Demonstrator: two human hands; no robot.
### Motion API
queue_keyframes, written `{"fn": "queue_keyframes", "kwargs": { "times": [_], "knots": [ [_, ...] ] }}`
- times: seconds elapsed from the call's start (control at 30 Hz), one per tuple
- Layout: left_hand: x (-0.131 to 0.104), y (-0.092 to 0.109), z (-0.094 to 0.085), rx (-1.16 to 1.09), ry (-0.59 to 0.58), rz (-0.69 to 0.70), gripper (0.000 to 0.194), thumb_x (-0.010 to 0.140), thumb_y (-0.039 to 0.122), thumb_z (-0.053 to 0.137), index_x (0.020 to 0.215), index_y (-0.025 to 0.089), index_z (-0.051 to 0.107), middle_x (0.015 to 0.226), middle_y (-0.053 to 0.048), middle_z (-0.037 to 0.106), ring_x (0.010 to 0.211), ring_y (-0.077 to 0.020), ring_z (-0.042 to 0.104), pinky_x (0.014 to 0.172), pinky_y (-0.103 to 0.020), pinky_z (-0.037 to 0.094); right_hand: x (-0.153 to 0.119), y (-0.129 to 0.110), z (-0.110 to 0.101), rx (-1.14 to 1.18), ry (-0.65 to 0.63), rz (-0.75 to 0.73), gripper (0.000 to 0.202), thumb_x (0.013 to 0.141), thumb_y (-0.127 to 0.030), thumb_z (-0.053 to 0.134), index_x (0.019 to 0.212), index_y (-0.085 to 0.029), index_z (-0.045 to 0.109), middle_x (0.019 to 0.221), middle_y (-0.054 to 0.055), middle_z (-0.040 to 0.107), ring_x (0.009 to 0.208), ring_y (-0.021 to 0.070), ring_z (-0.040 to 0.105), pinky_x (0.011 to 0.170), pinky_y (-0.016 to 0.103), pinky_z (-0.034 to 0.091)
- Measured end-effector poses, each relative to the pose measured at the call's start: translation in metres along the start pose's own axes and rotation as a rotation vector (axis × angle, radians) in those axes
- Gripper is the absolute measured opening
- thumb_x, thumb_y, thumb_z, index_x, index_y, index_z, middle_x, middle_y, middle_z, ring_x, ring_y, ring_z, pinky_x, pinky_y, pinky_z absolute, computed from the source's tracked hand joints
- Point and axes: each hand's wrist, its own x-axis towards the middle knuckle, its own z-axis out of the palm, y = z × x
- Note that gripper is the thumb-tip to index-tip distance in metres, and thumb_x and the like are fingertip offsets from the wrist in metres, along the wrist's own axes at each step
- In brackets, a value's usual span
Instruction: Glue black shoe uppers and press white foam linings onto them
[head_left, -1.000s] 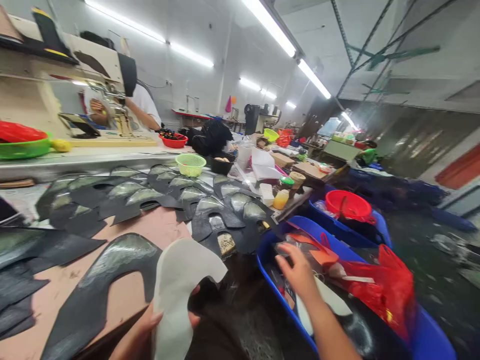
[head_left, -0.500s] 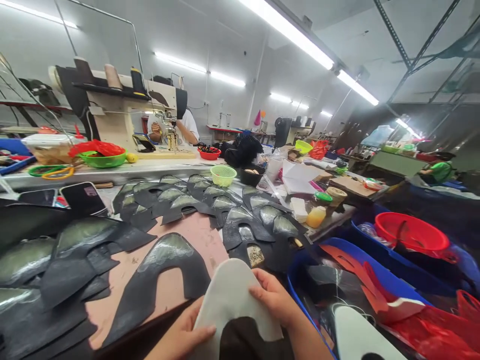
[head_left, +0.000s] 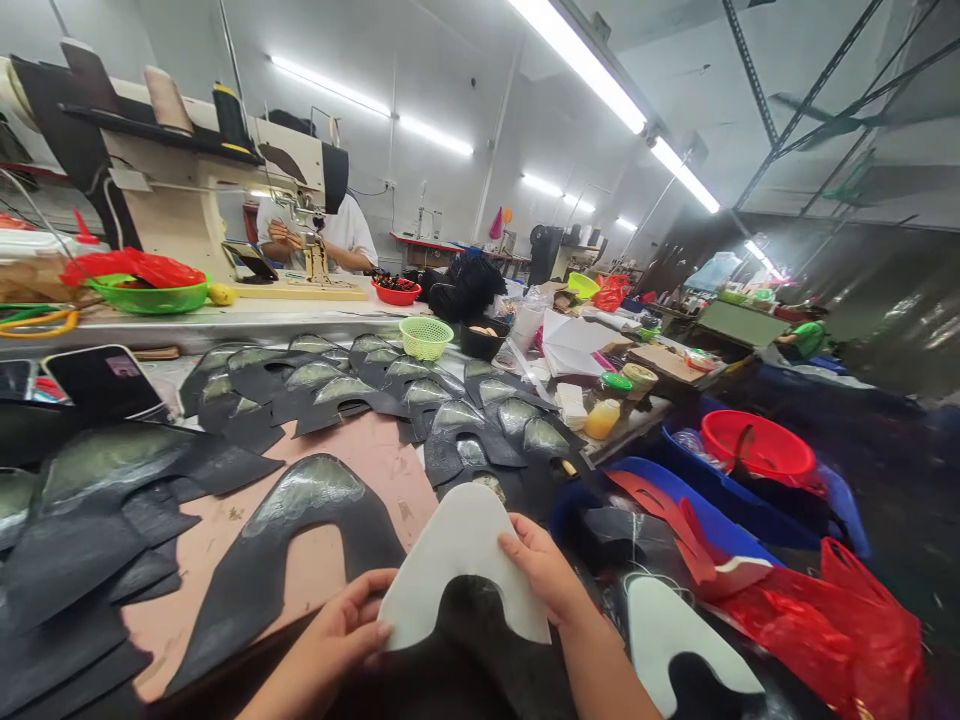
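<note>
table [head_left: 352, 455]: pink top, black uppers [head_left: 300, 520] spread flat in rows, I guess for easy picking.
blue bin [head_left: 697, 500]: near right, holds another white piece.
white piece [head_left: 461, 560]: near centre, I keep it taut.
left hand [head_left: 341, 635]: pinching its left leg.
right hand [head_left: 547, 570]: gripping its right edge.

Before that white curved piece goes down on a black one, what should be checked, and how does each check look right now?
1. Both hands grip the white piece: left hand and right hand on its two legs, ok.
2. White piece flat, unfolded: ok.
3. Nearest black piece lies flat on the table: ok.
4. Its shiny coating wet or dry: cannot tell.
5. Spare white piece within reach at right: ok.
</note>
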Motion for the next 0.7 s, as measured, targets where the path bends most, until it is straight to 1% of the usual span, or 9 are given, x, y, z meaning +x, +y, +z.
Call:
{"fn": "queue_keyframes", "kwargs": {
  "times": [0.07,0.13,0.2,0.23,0.3,0.4,0.47,0.57,0.7],
  "knots": [
    [-0.003,0.002,0.003,0.039,-0.023,0.005,0.046,0.060,0.035,0.075,0.099,0.019,0.057,0.076,0.000,0.062,0.059,-0.0080,0.052,0.053,-0.018,0.036,0.000,0.001,0.001,-0.029,-0.005,0.000,0.047,0.058,-0.051,0.072,0.089,-0.019,0.056,0.081,0.002,0.066,0.070,0.0186,0.061,0.066,0.029,0.043],
    [-0.006,0.005,0.004,0.115,-0.082,0.003,0.046,0.061,0.036,0.072,0.101,0.020,0.056,0.083,-0.002,0.064,0.070,-0.0125,0.057,0.060,-0.021,0.041,-0.001,0.001,-0.002,-0.041,-0.011,-0.003,0.047,0.059,-0.051,0.072,0.091,-0.020,0.056,0.085,0.003,0.066,0.075,0.0193,0.061,0.068,0.029,0.043],
    [-0.009,0.011,-0.002,0.265,-0.144,0.010,0.047,0.065,0.040,0.068,0.106,0.020,0.055,0.091,-0.004,0.066,0.082,-0.0176,0.059,0.071,-0.026,0.044,-0.002,0.000,-0.007,-0.032,-0.004,-0.008,0.048,0.060,-0.051,0.071,0.094,-0.020,0.056,0.087,0.003,0.066,0.078,0.0203,0.061,0.069,0.030,0.044],
    [-0.009,0.015,-0.008,0.373,-0.151,0.033,0.047,0.067,0.041,0.065,0.108,0.021,0.054,0.095,-0.005,0.066,0.086,-0.0195,0.060,0.076,-0.029,0.045,-0.003,-0.001,-0.011,-0.025,0.008,-0.011,0.049,0.060,-0.051,0.071,0.095,-0.020,0.056,0.088,0.003,0.066,0.079,0.0209,0.061,0.069,0.030,0.044],
    [-0.008,0.023,-0.026,0.627,-0.073,0.124,0.047,0.072,0.044,0.058,0.113,0.022,0.053,0.105,-0.007,0.064,0.096,-0.0220,0.059,0.085,-0.033,0.045,-0.004,-0.005,-0.018,-0.016,0.039,-0.013,0.050,0.061,-0.050,0.071,0.098,-0.020,0.055,0.090,0.004,0.066,0.080,0.0219,0.061,0.069,0.032,0.045],
    [-0.007,0.034,-0.061,1.086,0.188,0.299,0.044,0.077,0.040,0.051,0.118,0.024,0.052,0.122,-0.008,0.057,0.112,-0.0241,0.051,0.096,-0.037,0.039,0.001,-0.011,-0.026,0.015,0.048,0.000,0.051,0.063,-0.048,0.071,0.102,-0.021,0.053,0.091,0.004,0.066,0.081,0.0223,0.062,0.072,0.033,0.046],
    [-0.008,0.033,-0.082,1.397,0.309,0.381,0.046,0.076,0.039,0.052,0.120,0.026,0.052,0.129,-0.007,0.051,0.120,-0.0267,0.043,0.100,-0.041,0.034,0.009,-0.014,-0.027,0.029,0.042,0.011,0.052,0.063,-0.049,0.070,0.104,-0.022,0.052,0.091,0.004,0.066,0.080,0.0222,0.062,0.070,0.033,0.047],
    [-0.013,0.019,-0.099,1.715,0.343,0.441,0.053,0.074,0.044,0.055,0.124,0.028,0.048,0.133,-0.008,0.044,0.124,-0.0294,0.037,0.100,-0.046,0.032,0.026,-0.012,-0.025,0.019,0.071,0.013,0.055,0.062,-0.050,0.071,0.106,-0.023,0.052,0.090,0.004,0.067,0.076,0.0222,0.063,0.064,0.031,0.048],
    [-0.018,-0.008,-0.103,1.880,0.406,0.500,0.060,0.074,0.053,0.054,0.127,0.029,0.043,0.136,-0.011,0.036,0.123,-0.0305,0.036,0.099,-0.046,0.035,0.039,-0.008,-0.023,0.031,0.091,0.044,0.056,0.059,-0.048,0.073,0.106,-0.024,0.052,0.090,0.005,0.068,0.076,0.0239,0.064,0.060,0.032,0.049]
  ]
}}
